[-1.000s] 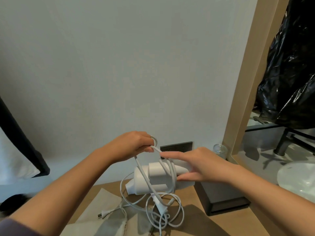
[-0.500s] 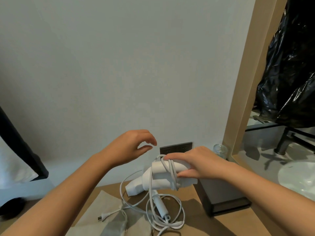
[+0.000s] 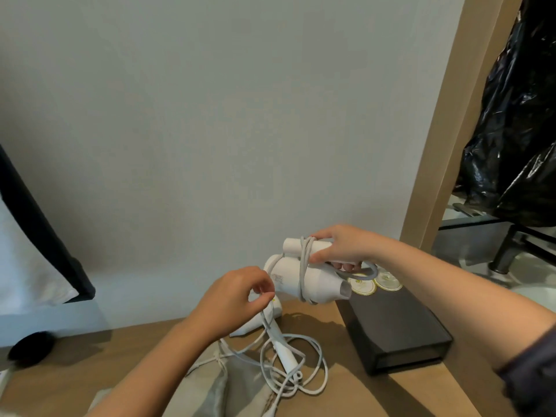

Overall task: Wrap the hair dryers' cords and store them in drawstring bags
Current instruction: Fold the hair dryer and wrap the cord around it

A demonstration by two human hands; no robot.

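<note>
Entry: white hair dryer (image 3: 316,284), held above the wooden table (image 3: 90,359), handle folded. Our right hand (image 3: 341,248) grips the handle, fingers curled over several turns of cord (image 3: 304,257). Our left hand (image 3: 237,296) pinches the cord's free run beside the dryer's rear. Loose loops lie on the table, partly over a beige drawstring bag (image 3: 228,389); we cannot tell its contents. Black box (image 3: 394,326), right: two round gold-rimmed labels (image 3: 364,286) on top, print unreadable.
</note>
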